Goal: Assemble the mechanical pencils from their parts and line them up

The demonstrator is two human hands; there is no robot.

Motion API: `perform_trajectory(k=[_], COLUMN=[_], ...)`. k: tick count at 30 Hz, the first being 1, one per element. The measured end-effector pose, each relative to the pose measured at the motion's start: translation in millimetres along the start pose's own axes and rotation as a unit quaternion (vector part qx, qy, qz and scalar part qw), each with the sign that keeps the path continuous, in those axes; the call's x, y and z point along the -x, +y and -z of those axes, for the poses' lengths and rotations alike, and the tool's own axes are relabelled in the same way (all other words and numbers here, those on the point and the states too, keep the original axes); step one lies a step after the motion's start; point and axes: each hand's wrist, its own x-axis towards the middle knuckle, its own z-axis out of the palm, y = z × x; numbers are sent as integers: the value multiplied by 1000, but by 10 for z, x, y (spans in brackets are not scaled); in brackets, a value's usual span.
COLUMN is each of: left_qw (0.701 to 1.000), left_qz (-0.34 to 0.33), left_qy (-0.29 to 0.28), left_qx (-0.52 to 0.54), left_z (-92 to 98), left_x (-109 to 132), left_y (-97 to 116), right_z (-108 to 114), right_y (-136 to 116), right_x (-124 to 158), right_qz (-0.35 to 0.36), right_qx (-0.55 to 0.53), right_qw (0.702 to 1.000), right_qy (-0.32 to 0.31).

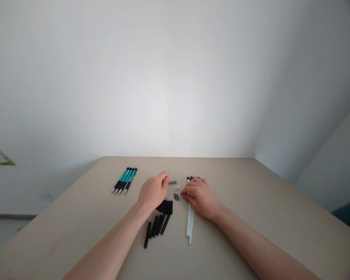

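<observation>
My left hand (153, 191) is closed in a pinch around a thin white pen refill (172, 174), whose tip sticks out past the fingers. My right hand (200, 195) is over the row of white refills (190, 225), with thumb and fingertips pressed together; whatever they hold is too small to make out. Between the hands lie small springs (176, 197), clear plastic bits (177, 187) and grey metal tips (172, 182). Black grips (167, 207) lie partly hidden below my left hand. Black tubes (157, 226) lie nearer to me.
Several assembled blue and black pens (125, 180) lie side by side at the left on the beige table (251, 202). Black-ended pieces (191, 178) show behind my right hand. A white wall (175, 77) rises behind the table.
</observation>
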Motion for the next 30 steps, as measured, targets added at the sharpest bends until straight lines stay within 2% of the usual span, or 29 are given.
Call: perform_trajectory(k=[13,18,22,24,26,30], left_qw=[1000,999,1000,1000,1000,1000], left_qz=[13,19,17,13,9,10], left_qy=[7,-7,-7,-5,-6,-13], left_qx=[7,25,20,14,11,11], left_z=[-24,0,-6,-11,-7,20], left_x=[-20,-22,-26,-23,-14,2], left_y=[-29,-5,-1,-3,1,29], right_z=[-24,10,75,106,127,119], right_y=[15,7,-79,-160,-253,-396], right_x=[13,14,28,54,90,150], right_qz=[-5,2,60,105,137,158], right_qx=[-11,-35,-67,-82,-91,-83], right_qw=[1000,999,993,989,986,983], right_qy=[0,40,77,66,24,-43])
